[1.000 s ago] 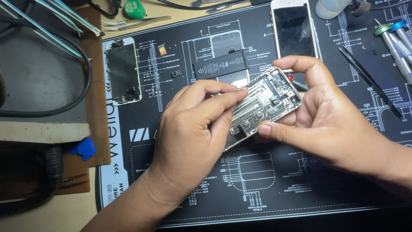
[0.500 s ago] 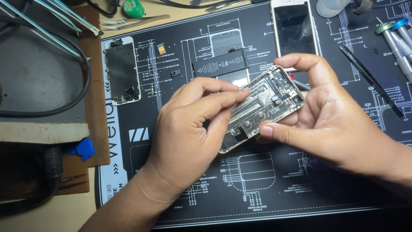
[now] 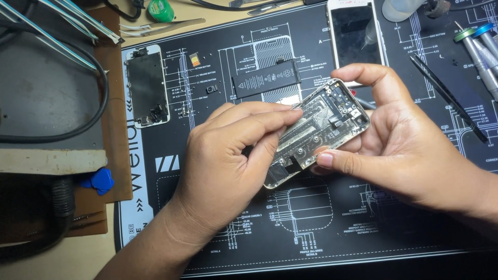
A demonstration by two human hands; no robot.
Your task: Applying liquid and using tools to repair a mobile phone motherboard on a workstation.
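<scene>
An opened phone housing [image 3: 324,127], silver with bare metal and small parts inside, is held tilted above the black repair mat [image 3: 321,228]. My right hand [image 3: 410,148] grips its right end, thumb along the lower edge and index finger over the top. My left hand [image 3: 228,166] holds the left part, fingertips pressed onto the inside of the housing. Behind the hands a black phone battery [image 3: 265,79] lies on the mat.
A detached screen assembly [image 3: 148,85] lies at the mat's left edge. A white phone [image 3: 355,33] rests at the top. Screwdrivers [image 3: 480,49] and a black spudger [image 3: 448,98] lie at the right. Tweezers [image 3: 161,25], cables [image 3: 62,132] and blue picks [image 3: 98,180] sit left.
Both hands have shifted the housing slightly; the left fingertips have slid a little along its inside. The grip is the same.
</scene>
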